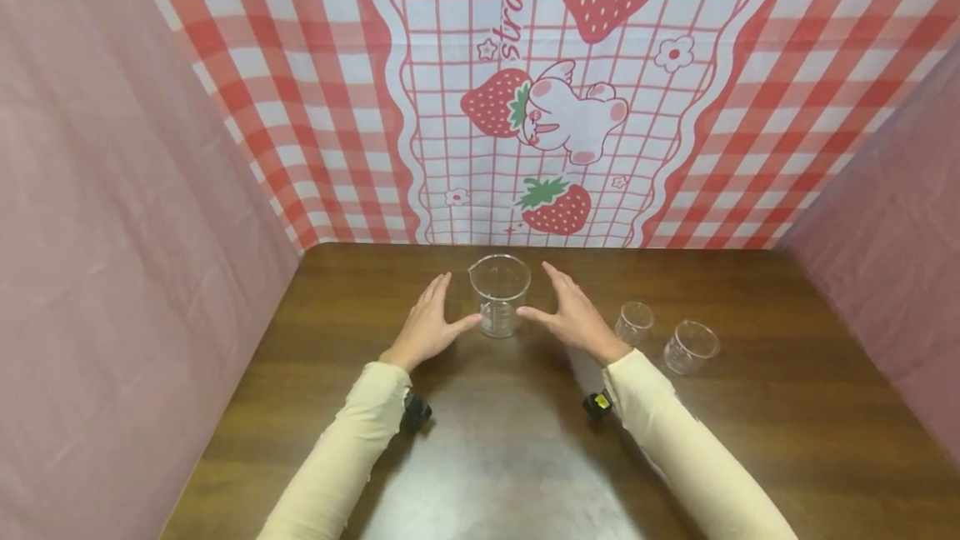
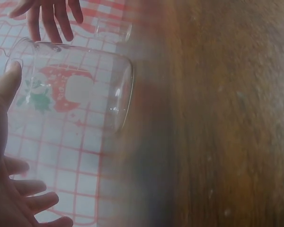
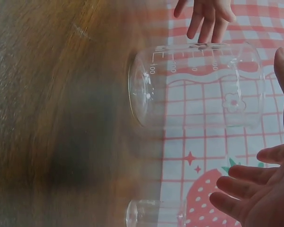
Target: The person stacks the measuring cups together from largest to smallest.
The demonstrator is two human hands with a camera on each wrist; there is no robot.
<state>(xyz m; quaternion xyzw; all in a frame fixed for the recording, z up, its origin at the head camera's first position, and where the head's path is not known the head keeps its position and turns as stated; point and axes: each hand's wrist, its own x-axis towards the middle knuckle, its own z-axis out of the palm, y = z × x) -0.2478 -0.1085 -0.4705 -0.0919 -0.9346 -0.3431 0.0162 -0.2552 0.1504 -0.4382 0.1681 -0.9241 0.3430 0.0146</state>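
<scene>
A large clear glass beaker (image 1: 501,298) with a pouring lip stands upright on the wooden table. White volume marks show on its side in the right wrist view, where the beaker (image 3: 196,85) appears sideways. My left hand (image 1: 429,325) is spread at its left side, thumb reaching toward the glass. On the other side my right hand (image 1: 573,317) mirrors it, fingers extended and thumb tip near the beaker's wall. Both palms face the beaker with gaps at the fingers. The left wrist view shows the left hand (image 2: 19,189) with fingers apart, holding nothing.
Two smaller glass beakers stand right of my right hand: a narrow one (image 1: 635,322) and a wider one (image 1: 691,347). The wooden table (image 1: 480,465) ends at a red-and-white strawberry cloth (image 1: 465,157) behind. Pink curtains (image 1: 127,215) hang on both sides.
</scene>
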